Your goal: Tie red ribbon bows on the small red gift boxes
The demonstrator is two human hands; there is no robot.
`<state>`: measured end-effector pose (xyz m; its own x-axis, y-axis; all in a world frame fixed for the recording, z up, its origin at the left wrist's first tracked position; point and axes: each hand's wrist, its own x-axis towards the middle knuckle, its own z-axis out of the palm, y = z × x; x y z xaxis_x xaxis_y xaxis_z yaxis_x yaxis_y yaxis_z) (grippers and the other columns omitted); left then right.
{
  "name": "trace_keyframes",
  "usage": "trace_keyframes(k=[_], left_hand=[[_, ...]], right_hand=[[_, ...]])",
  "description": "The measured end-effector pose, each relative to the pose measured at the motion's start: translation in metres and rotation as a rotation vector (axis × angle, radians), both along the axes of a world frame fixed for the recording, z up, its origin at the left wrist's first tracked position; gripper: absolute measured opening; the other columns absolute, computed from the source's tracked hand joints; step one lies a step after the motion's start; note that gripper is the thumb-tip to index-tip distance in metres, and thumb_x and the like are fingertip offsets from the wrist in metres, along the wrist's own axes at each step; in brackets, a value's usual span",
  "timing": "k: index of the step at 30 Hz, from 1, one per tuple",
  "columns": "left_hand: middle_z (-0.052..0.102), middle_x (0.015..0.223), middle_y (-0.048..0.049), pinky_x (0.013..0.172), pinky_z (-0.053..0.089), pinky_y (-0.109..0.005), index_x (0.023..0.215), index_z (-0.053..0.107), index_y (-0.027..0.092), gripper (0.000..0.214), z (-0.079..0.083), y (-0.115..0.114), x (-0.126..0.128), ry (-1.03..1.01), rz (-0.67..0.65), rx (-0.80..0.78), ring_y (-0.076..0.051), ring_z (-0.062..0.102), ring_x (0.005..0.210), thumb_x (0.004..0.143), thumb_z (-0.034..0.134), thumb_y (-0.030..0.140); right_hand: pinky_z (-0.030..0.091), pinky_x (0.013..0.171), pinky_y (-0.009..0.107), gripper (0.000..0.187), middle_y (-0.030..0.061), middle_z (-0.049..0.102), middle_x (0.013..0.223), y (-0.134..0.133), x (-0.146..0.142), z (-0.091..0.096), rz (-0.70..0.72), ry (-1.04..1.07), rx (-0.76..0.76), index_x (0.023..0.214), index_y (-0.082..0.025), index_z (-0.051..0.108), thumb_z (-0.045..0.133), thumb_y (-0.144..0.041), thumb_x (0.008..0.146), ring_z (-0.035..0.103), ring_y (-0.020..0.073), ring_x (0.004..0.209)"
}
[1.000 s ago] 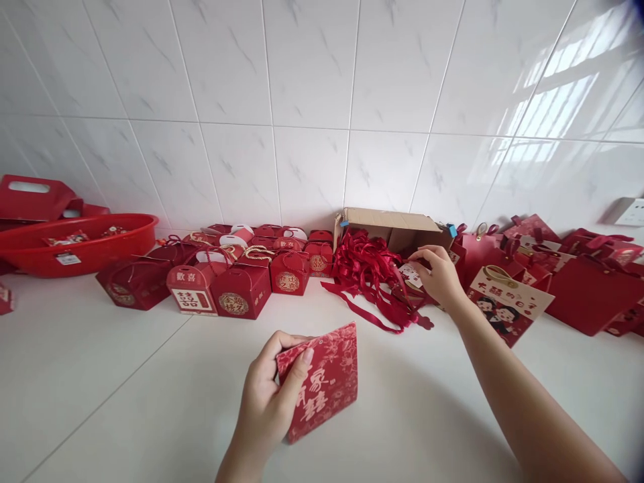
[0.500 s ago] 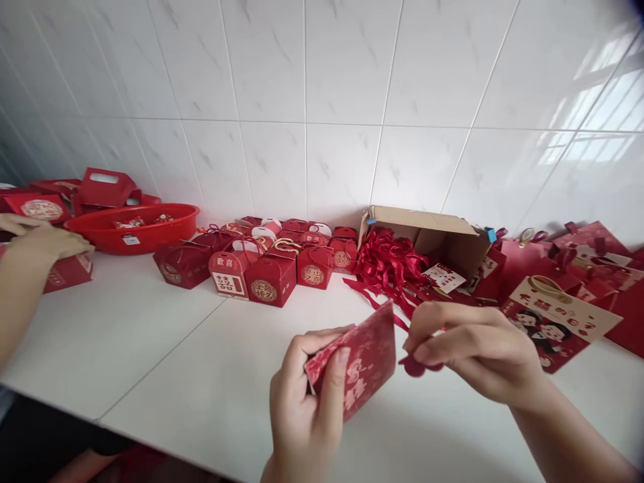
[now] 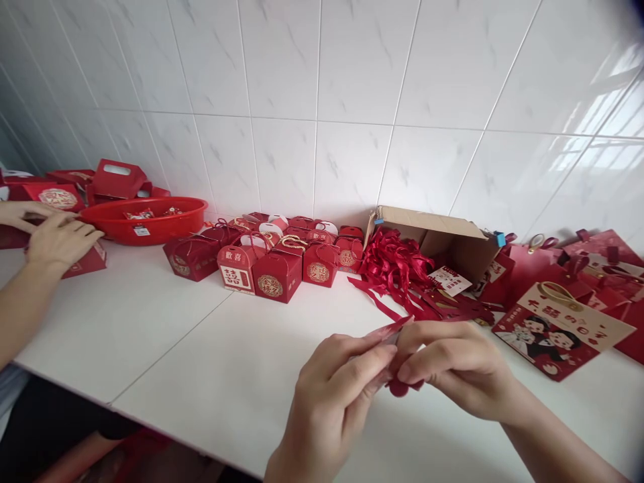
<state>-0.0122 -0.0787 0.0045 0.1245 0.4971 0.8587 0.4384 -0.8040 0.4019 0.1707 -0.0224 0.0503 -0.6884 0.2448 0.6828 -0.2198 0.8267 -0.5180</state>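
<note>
Over the near part of the counter [image 3: 216,376], the left hand [image 3: 329,396] is clamping a red paper packet [image 3: 395,327], mostly hidden by the fingers, while the right hand [image 3: 460,365] is pinching a dark red piece [image 3: 400,388] close beside it; whether the two are touching is not showing clearly. To the right, a printed bag [image 3: 558,339] is tilting. Beyond the hands, red ribbons [image 3: 395,261] are lying at a cardboard box [image 3: 433,221]. Leftward, small red boxes [image 3: 276,278] are standing clustered, and another person's hand [image 3: 63,241] is resting near a red basin [image 3: 166,231]. Behind, a tiled wall [image 3: 282,67] is rising.
</note>
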Motion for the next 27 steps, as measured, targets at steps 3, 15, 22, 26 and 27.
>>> trace_keyframes(k=[3,15,22,26,27], left_hand=[[0.067,0.102,-0.0071,0.078,0.054,-0.025,0.106,0.061,0.018,0.03,-0.002,0.002,0.002,-0.013,0.022,0.008,-0.014,0.063,0.087,0.083,0.053,0.001],[0.069,0.095,-0.0033,0.077,0.053,-0.024,0.099,0.059,0.022,0.026,-0.012,0.007,0.006,-0.096,0.093,-0.114,-0.014,0.064,0.088,0.084,0.047,0.003],[0.069,0.092,-0.0022,0.077,0.054,-0.022,0.125,0.044,0.024,0.038,-0.026,0.02,0.004,-0.326,0.2,-0.305,-0.013,0.067,0.088,0.089,0.051,0.015],[0.07,0.09,-0.0035,0.076,0.055,-0.023,0.119,0.046,0.021,0.031,-0.029,0.023,0.006,-0.348,0.205,-0.295,-0.014,0.067,0.088,0.089,0.051,0.017],[0.071,0.091,-0.004,0.076,0.055,-0.024,0.118,0.047,0.02,0.029,-0.029,0.023,0.007,-0.341,0.201,-0.283,-0.015,0.068,0.088,0.089,0.05,0.017]], right_hand=[[0.054,0.065,0.026,0.026,0.0082,0.063,0.081,0.001,-0.001,-0.003,-0.038,-0.018,0.035,0.098,-0.017,0.065,0.05,0.0,0.085,0.062,0.0156,0.079],[0.05,0.061,0.022,0.033,0.0054,0.062,0.083,0.004,-0.012,-0.018,-0.212,0.037,0.158,0.099,-0.018,0.064,0.046,0.005,0.083,0.059,0.0117,0.074],[0.047,0.069,0.033,0.014,0.0038,0.059,0.084,0.013,-0.011,-0.021,-0.449,-0.025,0.134,0.091,-0.026,0.07,0.061,-0.016,0.084,0.054,0.017,0.079],[0.048,0.081,0.039,0.011,0.0057,0.052,0.094,0.017,-0.016,-0.031,-0.52,-0.024,0.074,0.087,-0.027,0.072,0.061,-0.023,0.085,0.053,0.0196,0.09],[0.048,0.082,0.04,0.011,0.0059,0.052,0.095,0.018,-0.016,-0.032,-0.521,-0.024,0.061,0.087,-0.027,0.071,0.061,-0.024,0.085,0.052,0.0197,0.09]])
